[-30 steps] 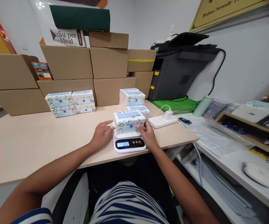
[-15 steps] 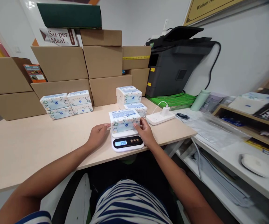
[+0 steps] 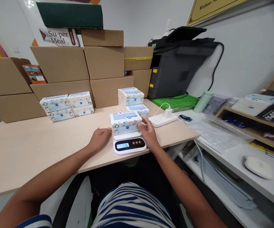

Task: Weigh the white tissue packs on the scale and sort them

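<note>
A white floral tissue pack (image 3: 125,122) lies on a white digital scale (image 3: 129,144) near the table's front edge; the blue display shows figures. My left hand (image 3: 99,138) rests on the table with its fingertips against the pack's left end. My right hand (image 3: 148,133) holds the pack's right end, fingers curled round the corner. Both hands grip the pack between them.
Two stacked tissue packs (image 3: 130,96) and another (image 3: 138,110) lie behind the scale. Several packs (image 3: 66,105) sit at the left. Cardboard boxes (image 3: 103,60) line the back. A white power strip (image 3: 162,119), black printer (image 3: 179,68), green bottle (image 3: 200,102) and a side shelf are on the right.
The scale's reading has dropped across the frames. My left fingers have closed in against the pack's left end. The camera has shifted slightly.
</note>
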`<state>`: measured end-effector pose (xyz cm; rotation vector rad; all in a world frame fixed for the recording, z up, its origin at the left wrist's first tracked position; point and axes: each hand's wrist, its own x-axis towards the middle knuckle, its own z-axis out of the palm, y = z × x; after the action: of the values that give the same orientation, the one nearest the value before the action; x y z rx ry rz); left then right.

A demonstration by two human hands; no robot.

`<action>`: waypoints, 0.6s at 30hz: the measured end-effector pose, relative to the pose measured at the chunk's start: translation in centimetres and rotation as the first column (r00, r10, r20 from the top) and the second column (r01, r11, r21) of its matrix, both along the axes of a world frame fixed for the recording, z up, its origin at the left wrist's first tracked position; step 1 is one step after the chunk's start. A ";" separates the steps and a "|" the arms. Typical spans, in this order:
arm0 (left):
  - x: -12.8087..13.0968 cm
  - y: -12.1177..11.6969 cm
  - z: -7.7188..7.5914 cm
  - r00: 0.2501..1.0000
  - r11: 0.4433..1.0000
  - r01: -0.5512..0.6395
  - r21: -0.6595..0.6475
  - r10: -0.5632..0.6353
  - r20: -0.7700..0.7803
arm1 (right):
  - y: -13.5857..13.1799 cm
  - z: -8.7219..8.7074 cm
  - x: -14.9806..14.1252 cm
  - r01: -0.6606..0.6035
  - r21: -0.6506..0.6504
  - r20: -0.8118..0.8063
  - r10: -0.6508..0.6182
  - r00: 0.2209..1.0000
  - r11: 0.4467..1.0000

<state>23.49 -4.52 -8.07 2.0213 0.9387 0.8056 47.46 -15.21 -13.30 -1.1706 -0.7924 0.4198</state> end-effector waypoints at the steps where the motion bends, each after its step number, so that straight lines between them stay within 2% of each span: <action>1: 0.0 0.0 0.0 1.000 1.000 -0.001 0.000 0.001 0.001 | -0.1 0.1 0.0 0.021 -0.008 -0.008 -0.021 1.000 1.000; 5: -0.1 0.0 0.0 1.000 1.000 -0.001 0.003 0.001 0.000 | -0.4 0.2 -0.1 0.010 -0.057 -0.033 -0.012 0.999 0.998; 10: -0.2 0.1 0.0 1.000 1.000 -0.005 0.002 0.005 -0.010 | -0.6 0.3 0.0 -0.005 -0.039 -0.018 0.005 1.000 0.999; 18: -0.1 0.0 0.1 0.997 0.997 -0.077 -0.023 0.076 -0.029 | -0.9 0.8 -0.1 0.034 -0.027 0.039 -0.033 0.999 0.999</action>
<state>23.42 -4.54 -7.92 1.9913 1.0425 0.8052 47.39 -16.08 -12.53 -1.2189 -0.8020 0.3822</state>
